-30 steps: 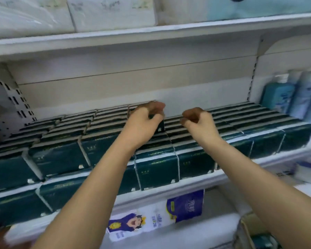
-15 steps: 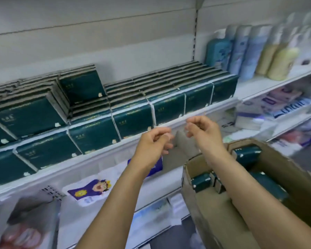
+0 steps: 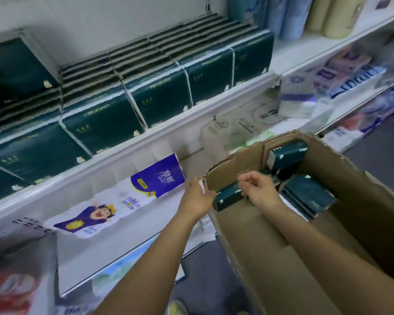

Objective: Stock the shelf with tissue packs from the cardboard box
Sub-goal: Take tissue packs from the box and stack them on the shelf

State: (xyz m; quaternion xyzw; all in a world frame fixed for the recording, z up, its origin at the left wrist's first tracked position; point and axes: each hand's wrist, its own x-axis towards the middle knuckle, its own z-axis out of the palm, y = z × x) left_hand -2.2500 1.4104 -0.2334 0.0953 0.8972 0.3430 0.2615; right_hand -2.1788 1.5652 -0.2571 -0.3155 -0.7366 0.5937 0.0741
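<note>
Now the right hand (image 3: 259, 192) is inside the cardboard box (image 3: 248, 242), fingers curled just over a green tissue pack (image 3: 229, 198) at the near corner; I cannot tell if it grips. The left hand (image 3: 197, 197) is against the box's outer corner, its grip unclear. More rows of packs (image 3: 159, 98) fill the shelf (image 3: 191, 114).
</note>
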